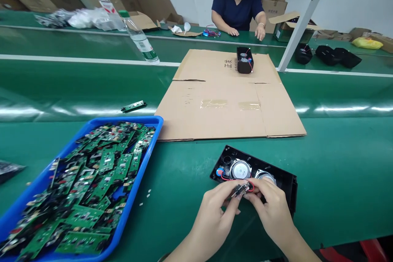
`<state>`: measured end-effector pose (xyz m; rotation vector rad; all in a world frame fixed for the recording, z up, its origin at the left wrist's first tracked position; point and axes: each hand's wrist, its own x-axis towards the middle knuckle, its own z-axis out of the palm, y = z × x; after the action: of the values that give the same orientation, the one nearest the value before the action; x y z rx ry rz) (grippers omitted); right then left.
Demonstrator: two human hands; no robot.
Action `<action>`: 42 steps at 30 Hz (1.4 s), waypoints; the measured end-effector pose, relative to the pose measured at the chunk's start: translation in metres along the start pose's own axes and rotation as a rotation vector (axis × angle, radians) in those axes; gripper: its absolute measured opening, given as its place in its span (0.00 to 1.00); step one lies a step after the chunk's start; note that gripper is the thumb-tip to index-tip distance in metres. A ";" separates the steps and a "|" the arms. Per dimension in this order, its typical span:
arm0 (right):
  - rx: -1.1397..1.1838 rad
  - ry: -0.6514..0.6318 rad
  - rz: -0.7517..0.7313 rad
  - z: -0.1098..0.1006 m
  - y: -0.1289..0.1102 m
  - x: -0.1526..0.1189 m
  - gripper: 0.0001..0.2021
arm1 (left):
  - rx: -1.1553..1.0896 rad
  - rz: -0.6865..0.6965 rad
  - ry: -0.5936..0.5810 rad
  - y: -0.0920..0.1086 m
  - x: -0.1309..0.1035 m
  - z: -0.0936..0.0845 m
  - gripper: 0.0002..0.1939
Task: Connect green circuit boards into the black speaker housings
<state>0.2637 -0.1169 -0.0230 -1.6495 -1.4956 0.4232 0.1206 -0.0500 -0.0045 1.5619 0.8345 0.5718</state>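
At the near side of a black speaker housing (254, 165), a small dark part (241, 190) beside red wire (252, 187) sits pinched between closed fingertips of left hand (216, 208) and right hand (272, 202).

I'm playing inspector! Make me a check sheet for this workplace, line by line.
Surface: glossy green tabletop; flat brown cardboard sheet ahead.
Job's things: black rectangular speaker housing with round silver speakers; small dark electronic part.
Clutter: tiny white scraps beside the blue plastic tray of green circuit boards.
Hands: left hand and right hand pinch the part.
Cables: thin red wire near the hands.
Surroundings: person in navy top; brown cardboard boxes.
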 end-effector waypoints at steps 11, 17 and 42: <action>-0.121 -0.068 0.004 -0.035 0.004 0.008 0.10 | -0.019 -0.092 0.044 0.009 0.004 -0.003 0.10; -0.268 -0.445 -0.059 -0.064 0.015 0.015 0.16 | -0.136 -0.212 0.059 0.015 0.006 -0.003 0.06; 0.327 -0.326 0.419 -0.030 0.003 0.021 0.05 | 0.126 0.014 0.072 -0.002 -0.005 0.003 0.10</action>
<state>0.2924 -0.1075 -0.0019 -1.6750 -1.2108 1.1501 0.1194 -0.0555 -0.0067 1.6710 0.9301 0.5980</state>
